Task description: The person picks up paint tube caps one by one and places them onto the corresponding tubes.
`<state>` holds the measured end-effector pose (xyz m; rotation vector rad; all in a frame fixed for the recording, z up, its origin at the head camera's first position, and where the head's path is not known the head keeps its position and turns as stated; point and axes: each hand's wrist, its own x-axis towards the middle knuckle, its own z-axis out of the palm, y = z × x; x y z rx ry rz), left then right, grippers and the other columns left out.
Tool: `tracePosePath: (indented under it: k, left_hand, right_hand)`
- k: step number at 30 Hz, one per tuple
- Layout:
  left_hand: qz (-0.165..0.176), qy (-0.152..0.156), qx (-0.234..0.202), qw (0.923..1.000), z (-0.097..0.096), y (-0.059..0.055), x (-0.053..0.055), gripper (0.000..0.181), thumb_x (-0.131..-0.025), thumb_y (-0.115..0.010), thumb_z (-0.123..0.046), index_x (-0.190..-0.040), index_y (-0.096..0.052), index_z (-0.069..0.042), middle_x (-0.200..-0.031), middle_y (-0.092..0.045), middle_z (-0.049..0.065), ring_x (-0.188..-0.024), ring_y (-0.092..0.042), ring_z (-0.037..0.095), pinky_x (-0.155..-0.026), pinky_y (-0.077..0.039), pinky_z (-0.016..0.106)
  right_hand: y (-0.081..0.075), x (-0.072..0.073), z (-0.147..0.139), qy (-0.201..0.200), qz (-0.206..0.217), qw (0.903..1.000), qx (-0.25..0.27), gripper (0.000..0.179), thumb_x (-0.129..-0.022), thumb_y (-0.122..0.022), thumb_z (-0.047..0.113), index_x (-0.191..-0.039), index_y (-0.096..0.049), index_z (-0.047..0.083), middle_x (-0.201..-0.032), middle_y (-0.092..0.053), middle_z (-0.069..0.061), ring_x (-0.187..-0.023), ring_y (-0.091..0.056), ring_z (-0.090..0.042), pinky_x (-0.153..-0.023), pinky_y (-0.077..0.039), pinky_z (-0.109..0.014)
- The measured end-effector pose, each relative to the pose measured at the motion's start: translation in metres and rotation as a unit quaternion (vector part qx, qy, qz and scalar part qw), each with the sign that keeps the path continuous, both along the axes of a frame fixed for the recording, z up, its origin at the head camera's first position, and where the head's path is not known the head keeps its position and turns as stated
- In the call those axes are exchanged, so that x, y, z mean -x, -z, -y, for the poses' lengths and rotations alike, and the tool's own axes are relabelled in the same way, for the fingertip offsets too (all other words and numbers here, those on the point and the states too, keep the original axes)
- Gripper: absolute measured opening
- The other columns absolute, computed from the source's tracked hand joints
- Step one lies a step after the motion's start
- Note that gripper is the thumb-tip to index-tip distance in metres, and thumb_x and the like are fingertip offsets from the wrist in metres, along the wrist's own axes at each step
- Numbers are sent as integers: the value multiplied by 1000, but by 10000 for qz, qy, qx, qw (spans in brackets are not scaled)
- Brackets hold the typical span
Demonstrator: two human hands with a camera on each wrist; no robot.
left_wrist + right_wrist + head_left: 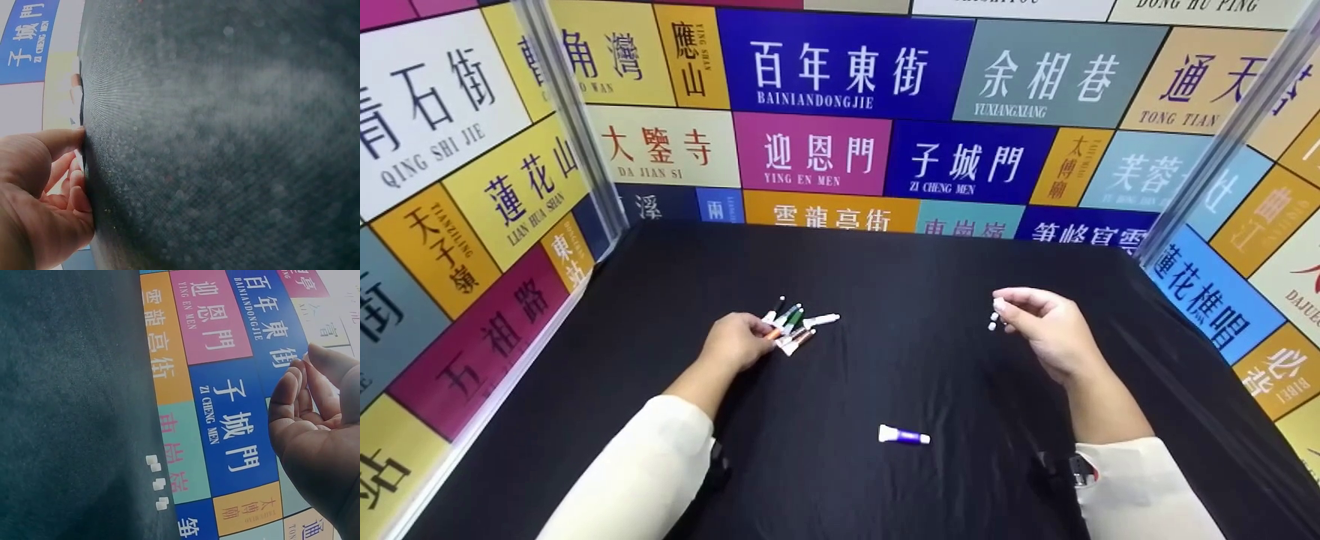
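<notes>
In the head view a small heap of paint tubes lies on the black cloth, among them a green tube [794, 320], a brown one [802, 337] and a white one [821, 320]. My left hand [737, 341] is at the heap's left side and pinches an orange tube [772, 333]; the left wrist view hides most of that grip. My right hand [1054, 330] is raised at the right, thumb and fingertips pinching a small white cap [999, 304]. Several more white caps [159, 484] stand on the cloth beyond that hand.
A purple paint tube [904, 435] lies alone on the black cloth [885, 360], nearer the body between the forearms. Walls of coloured sign panels [840, 64] enclose the table at the back and both sides.
</notes>
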<state>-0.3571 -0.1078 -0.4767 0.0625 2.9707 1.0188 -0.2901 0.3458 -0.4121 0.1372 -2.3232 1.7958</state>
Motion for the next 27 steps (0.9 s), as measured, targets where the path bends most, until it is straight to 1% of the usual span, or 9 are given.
tracePosePath:
  k: [3,6,9,13,15,18,22,27]
  left_hand:
    - [17,-21,2,10000,-1,-1,-1,15,-90,-82,-25,-100,-85,-14,-97,-81,5,-96,-70,27,-95,-55,42]
    - [53,-12,-115,9999,-2,-4,-2,16,-92,-80,-25,-102,-84,-13,-99,-81,6,-98,-70,28,-97,-55,42]
    - [35,2,-352,9994,-5,-7,-4,18,-92,-79,-22,-106,-82,-10,-103,-81,8,-101,-71,28,-99,-55,42]
    - [-82,33,-736,9972,-10,-13,-8,18,-93,-79,-19,-108,-82,-9,-105,-81,8,-101,-72,26,-98,-55,41]
    - [-168,60,-926,9955,-14,-16,-10,17,-93,-80,-19,-107,-82,-10,-103,-81,7,-99,-73,25,-96,-55,39]
    - [-283,118,-1243,9918,-22,-20,-15,16,-91,-81,-19,-105,-82,-12,-101,-82,5,-94,-73,21,-89,-56,34]
    - [-541,225,-1572,9858,-34,-26,-21,16,-90,-83,-19,-105,-83,-14,-96,-81,0,-84,-70,15,-79,-53,26]
    - [-948,393,-1815,9780,-49,-34,-29,16,-90,-83,-23,-104,-84,-15,-87,-79,-4,-76,-65,12,-72,-51,23]
  right_hand:
    - [-2,-2,2,-53,-24,10000,-10,17,-100,-76,15,-115,-79,9,-93,-78,9,-80,-69,-9,-77,-61,-21]
    - [-7,-6,5,-124,-100,9999,14,16,-100,-75,12,-115,-79,8,-92,-78,10,-79,-69,-9,-77,-61,-21]
    - [-13,-11,10,-210,-214,9995,112,15,-99,-75,8,-114,-79,5,-92,-79,8,-77,-70,-10,-76,-61,-22]
    - [-20,-18,18,-315,-362,9987,199,16,-97,-75,3,-113,-79,2,-93,-79,5,-77,-72,-13,-76,-62,-24]
    - [-24,-21,22,-352,-413,9983,190,17,-97,-75,1,-113,-78,0,-95,-80,5,-78,-73,-12,-76,-62,-24]
    - [-29,-27,29,-351,-471,9982,106,17,-96,-75,0,-113,-79,0,-97,-81,7,-80,-74,-11,-77,-63,-24]
    - [-36,-34,36,-302,-561,9979,125,17,-95,-75,-2,-112,-79,-2,-97,-81,5,-81,-75,-11,-77,-63,-24]
    - [-42,-41,43,-320,-749,9966,123,17,-95,-76,-4,-112,-78,-4,-96,-81,0,-80,-74,-13,-76,-63,-24]
